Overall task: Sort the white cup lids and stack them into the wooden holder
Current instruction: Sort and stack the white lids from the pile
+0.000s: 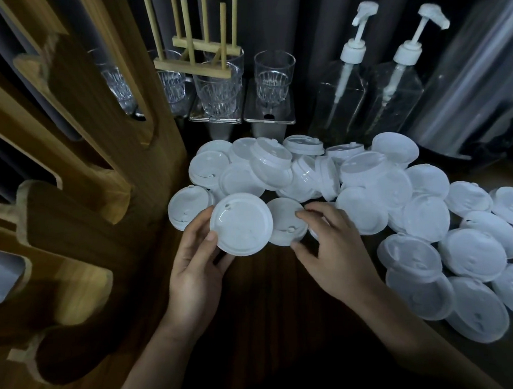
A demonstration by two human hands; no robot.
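Down near the middle, left hand [194,270] curled about a white lid [241,224]: thumb laid on its near left rim, fingers tucked beneath, broad round face tilted up toward the camera. Just right of it, right hand [333,249] arched over a second lid [285,221], thumb at the near edge, forefinger at the far right edge, pinching it low over the dark wood-grain surface [270,298]. Held lid overlapping the second one in this view; touching or apart, cannot tell.

Beyond both hands, a heaped pile of lids [308,173], some lying flat, some tipped on edge, many overlapping. Right of the right hand and running nearer, more loose lids [469,256], spread in overlapping rows out to the right edge.

At left, close and blurred, the tall wooden holder [76,163], with rounded cut-out slots down its face. Low at the left edge, something pale inside one slot, too blurred to name.

Far behind the pile, clear glass tumblers [275,73] upright on metal trays [270,118]. Among them, a small wooden rack [199,62] of upright dowels, seemingly resting across two tumblers. Right of the tumblers, two clear pump bottles [342,99] side by side, white pump heads pointing right. Farther right, a shiny, blurred upright shape, not clear enough to identify.
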